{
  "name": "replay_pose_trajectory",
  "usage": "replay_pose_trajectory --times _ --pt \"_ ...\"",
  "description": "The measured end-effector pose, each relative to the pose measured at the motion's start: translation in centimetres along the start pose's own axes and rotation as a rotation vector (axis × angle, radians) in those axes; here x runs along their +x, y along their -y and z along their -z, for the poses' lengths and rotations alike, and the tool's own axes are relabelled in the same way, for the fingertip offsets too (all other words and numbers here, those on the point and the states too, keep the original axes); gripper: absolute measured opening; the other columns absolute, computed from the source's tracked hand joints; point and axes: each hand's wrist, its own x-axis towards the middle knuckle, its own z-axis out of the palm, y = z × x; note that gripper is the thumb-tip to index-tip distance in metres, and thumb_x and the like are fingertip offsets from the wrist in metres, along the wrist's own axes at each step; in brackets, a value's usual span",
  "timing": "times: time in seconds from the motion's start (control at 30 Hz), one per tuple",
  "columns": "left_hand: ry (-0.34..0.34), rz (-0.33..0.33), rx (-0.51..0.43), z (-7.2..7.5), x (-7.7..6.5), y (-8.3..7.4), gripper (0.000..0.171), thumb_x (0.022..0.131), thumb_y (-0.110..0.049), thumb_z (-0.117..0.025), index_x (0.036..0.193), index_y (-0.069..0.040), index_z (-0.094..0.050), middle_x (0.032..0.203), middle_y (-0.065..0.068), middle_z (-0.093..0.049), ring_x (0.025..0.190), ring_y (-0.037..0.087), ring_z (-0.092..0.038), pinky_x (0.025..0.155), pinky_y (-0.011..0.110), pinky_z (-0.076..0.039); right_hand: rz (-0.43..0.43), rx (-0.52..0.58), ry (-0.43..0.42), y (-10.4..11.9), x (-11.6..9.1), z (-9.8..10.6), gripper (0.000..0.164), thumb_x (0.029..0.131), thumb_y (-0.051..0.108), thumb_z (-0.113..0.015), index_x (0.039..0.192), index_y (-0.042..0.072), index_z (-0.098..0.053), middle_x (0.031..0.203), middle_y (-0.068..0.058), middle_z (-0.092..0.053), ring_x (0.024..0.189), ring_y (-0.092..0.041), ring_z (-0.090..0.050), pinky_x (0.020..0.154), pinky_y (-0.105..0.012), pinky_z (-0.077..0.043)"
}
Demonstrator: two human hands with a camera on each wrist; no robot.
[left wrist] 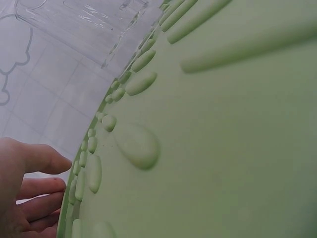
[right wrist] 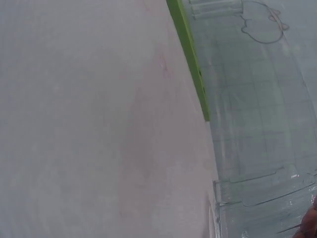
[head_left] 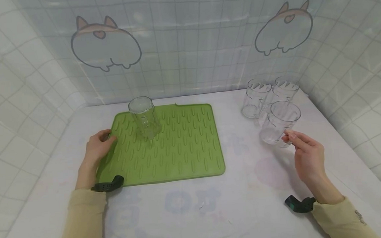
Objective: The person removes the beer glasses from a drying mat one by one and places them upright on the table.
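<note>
My left hand (head_left: 98,148) is at the left edge of a green ribbed drying mat (head_left: 179,152). In the left wrist view its thumb (left wrist: 47,158) reaches the mat's rim, with the loosely bent fingers spread apart below it. A clear glass mug (head_left: 146,118) stands on the mat's back left part, handle toward me. On the right, my right hand (head_left: 307,152) pinches the handle of another glass mug (head_left: 280,119), which is tilted a little. Only a bit of that hand and the mug's side (right wrist: 267,203) show in the right wrist view.
Two more glass mugs, one on the left (head_left: 256,96) and one on the right (head_left: 285,87), stand close behind the held mug. A white patterned cloth (head_left: 196,213) covers the table. Tiled-pattern curtains (head_left: 186,43) rise at the back and both sides.
</note>
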Motion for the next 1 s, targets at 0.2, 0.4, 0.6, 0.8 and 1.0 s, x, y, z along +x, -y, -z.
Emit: replay_pose_trajectory --times 0.2,0.4,0.6,0.8,1.0 --pt "-0.001 -0.003 0.007 0.0 0.1 0.1 0.066 0.104 -0.037 -0.047 0.154 0.003 -0.030 0.156 0.031 -0.031 0.141 0.053 -0.030 0.113 0.061 -0.032 0.007 0.026 -0.030 0.1 0.4 0.6 0.016 0.095 -0.006 -0.059 0.099 -0.011 -0.074 0.085 -0.011 -0.076 0.079 -0.019 -0.068 0.091 -0.024 -0.046" --pt "-0.004 -0.001 0.011 0.0 0.1 0.2 0.066 0.104 -0.037 -0.047 0.154 0.003 -0.031 0.155 0.031 -0.032 0.141 0.053 -0.031 0.113 0.061 -0.033 0.023 0.110 -0.092 0.4 1.0 1.2 0.014 0.093 -0.011 -0.060 0.097 -0.014 -0.073 0.083 -0.014 -0.076 0.072 -0.022 -0.069 0.086 -0.023 -0.052" --pt "-0.005 -0.006 0.009 0.0 0.0 0.1 0.066 0.104 -0.037 -0.046 0.154 0.003 -0.030 0.155 0.032 -0.033 0.140 0.053 -0.033 0.112 0.061 -0.034 0.016 0.117 -0.161 0.7 1.4 1.6 0.012 0.091 -0.010 -0.063 0.096 -0.014 -0.073 0.080 -0.015 -0.075 0.069 -0.023 -0.069 0.084 -0.023 -0.051" --pt "-0.009 0.009 0.005 0.0 0.0 0.1 0.066 0.104 -0.037 -0.047 0.154 0.002 -0.031 0.156 0.030 -0.033 0.142 0.051 -0.032 0.114 0.060 -0.034 0.018 0.142 -0.253 0.9 1.8 1.9 0.011 0.090 -0.009 -0.066 0.094 -0.015 -0.073 0.078 -0.015 -0.075 0.065 -0.024 -0.068 0.075 -0.024 -0.050" --pt "0.001 -0.005 0.010 0.0 -0.1 0.2 0.067 0.104 -0.040 -0.046 0.154 0.002 -0.030 0.155 0.031 -0.033 0.141 0.053 -0.032 0.113 0.061 -0.034 0.010 0.167 -0.299 1.2 1.9 2.2 0.011 0.089 -0.008 -0.067 0.094 -0.016 -0.073 0.078 -0.016 -0.075 0.064 -0.025 -0.068 0.070 -0.025 -0.049"
